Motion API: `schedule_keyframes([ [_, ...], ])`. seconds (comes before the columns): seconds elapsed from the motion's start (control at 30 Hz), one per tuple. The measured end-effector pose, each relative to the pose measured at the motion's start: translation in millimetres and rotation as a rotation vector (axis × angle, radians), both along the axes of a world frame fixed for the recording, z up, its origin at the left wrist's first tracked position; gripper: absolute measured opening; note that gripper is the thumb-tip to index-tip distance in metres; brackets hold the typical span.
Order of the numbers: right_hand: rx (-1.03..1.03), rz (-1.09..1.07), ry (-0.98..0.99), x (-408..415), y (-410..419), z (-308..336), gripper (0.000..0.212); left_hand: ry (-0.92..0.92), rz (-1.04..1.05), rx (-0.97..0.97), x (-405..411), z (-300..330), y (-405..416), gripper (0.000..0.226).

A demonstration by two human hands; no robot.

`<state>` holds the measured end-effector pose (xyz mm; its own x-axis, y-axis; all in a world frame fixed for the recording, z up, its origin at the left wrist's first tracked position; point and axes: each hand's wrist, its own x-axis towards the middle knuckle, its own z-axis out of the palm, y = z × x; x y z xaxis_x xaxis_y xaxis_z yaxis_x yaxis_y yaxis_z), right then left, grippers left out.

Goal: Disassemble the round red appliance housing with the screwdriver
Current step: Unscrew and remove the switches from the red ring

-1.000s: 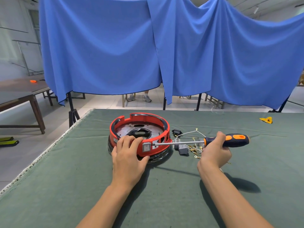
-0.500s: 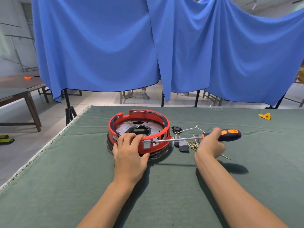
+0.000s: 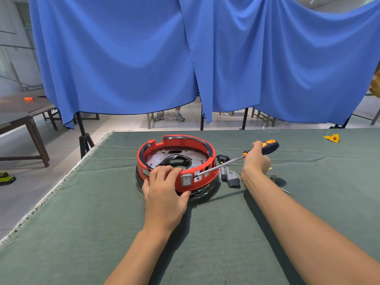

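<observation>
The round red appliance housing (image 3: 207,161) lies open side up on the green table cloth, a metal plate inside it and a grey switch (image 3: 186,180) on its near wall. My left hand (image 3: 165,192) grips the near rim, fingers curled over the top edge and thumb against the wall. My right hand (image 3: 256,161) holds the screwdriver (image 3: 269,146) by its dark blue and orange handle. The steel shaft slopes down to the left, and its tip touches the housing wall just right of the switch.
Grey connector blocks (image 3: 231,177), a black socket (image 3: 222,158) and thin wires lie right of the housing, under my right wrist. A yellow scrap (image 3: 331,138) sits far right. The table's left edge (image 3: 51,192) runs diagonally. Blue curtains hang behind.
My right hand has lifted the handle up and away, so the shaft now slopes instead of lying level. The tip stays at the wall beside the switch. The left hand keeps its grip.
</observation>
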<state>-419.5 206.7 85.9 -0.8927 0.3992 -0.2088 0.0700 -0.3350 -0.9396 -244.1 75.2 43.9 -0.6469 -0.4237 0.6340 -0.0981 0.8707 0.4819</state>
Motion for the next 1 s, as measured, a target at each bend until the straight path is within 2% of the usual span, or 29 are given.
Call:
schedule_keyframes([
  [0.2, -0.092, -0.073, 0.055, 16, 12, -3, 0.027, -0.004, 0.004, -0.027, 3, 0, -3, 0.056],
  [0.43, -0.128, -0.175, 0.173, 43, 24, -9, 0.035, -0.015, 0.020, -0.026, 3, 0, 0, 0.056],
  [0.57, -0.153, -0.175, 0.154, 48, 24, -10, 0.033, -0.020, 0.026, -0.020, 2, 1, 1, 0.058],
  [0.77, -0.143, -0.153, 0.110, 37, 18, -6, 0.029, -0.014, 0.021, -0.017, 1, 0, 2, 0.058],
  [1.0, -0.013, -0.090, 0.116, 16, 7, 7, 0.035, -0.021, 0.000, -0.010, -2, -2, -1, 0.058],
])
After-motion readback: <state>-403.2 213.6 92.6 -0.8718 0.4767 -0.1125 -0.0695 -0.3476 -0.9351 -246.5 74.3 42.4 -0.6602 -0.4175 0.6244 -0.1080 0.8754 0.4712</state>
